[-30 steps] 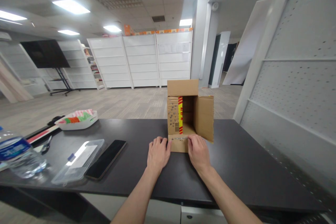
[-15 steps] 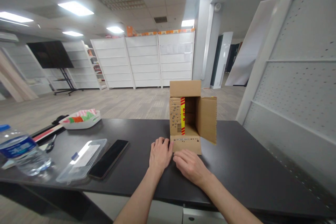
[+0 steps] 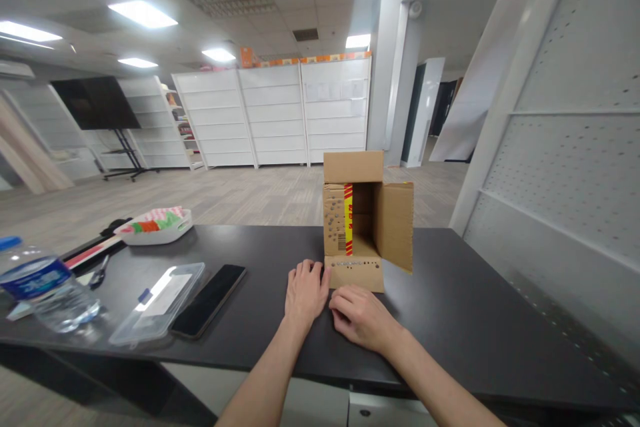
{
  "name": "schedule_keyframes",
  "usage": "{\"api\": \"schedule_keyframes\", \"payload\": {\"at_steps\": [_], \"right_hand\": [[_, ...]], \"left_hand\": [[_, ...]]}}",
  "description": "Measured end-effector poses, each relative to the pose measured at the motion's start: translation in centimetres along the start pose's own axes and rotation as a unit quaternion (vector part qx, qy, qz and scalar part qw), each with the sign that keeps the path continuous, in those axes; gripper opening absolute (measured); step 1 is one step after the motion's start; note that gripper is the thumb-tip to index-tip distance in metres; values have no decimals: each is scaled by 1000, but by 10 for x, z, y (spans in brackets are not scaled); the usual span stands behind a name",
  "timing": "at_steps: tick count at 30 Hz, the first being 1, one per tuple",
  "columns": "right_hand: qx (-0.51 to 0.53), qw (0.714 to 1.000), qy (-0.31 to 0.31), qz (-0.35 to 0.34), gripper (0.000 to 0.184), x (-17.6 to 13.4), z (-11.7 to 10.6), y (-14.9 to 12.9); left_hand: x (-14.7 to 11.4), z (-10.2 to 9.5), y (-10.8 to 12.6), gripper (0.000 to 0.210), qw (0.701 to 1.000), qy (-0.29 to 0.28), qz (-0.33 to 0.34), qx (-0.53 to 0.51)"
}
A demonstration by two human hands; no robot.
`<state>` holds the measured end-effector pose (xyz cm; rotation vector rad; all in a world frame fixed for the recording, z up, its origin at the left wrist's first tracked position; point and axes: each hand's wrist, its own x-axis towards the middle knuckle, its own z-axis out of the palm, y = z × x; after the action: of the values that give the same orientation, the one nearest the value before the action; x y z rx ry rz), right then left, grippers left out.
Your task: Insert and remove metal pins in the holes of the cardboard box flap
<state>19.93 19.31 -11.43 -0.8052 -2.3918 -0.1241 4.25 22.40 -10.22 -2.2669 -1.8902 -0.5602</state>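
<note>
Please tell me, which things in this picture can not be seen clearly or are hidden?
Head view only:
- Cardboard box: its inside is dark behind the side flap; contents cannot be told.
- Print on the box: too small to read.
- Right hand: fingertips curl under, so contact with the table is unclear.
- Water bottle: cut by the left edge.
- White tray: colourful contents too small to identify.

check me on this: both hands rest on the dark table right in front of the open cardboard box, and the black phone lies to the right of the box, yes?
Not quite. The head view shows the black phone lying left of the cardboard box, beside a clear plastic lid. The rest holds: the left hand and right hand rest on the dark table just in front of the open box.
</note>
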Motion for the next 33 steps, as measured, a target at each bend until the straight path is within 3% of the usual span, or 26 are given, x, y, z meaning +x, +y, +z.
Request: {"api": "schedule_keyframes", "payload": {"at_steps": [20, 33], "right_hand": [[86, 995, -11, 53, 12, 2, -6, -2], [99, 995, -5, 21, 15, -1, -4, -3]], "left_hand": [[0, -2, 1, 41, 1000, -8, -4, -6], [1, -2, 1, 42, 1000, -16, -9, -6]]}}
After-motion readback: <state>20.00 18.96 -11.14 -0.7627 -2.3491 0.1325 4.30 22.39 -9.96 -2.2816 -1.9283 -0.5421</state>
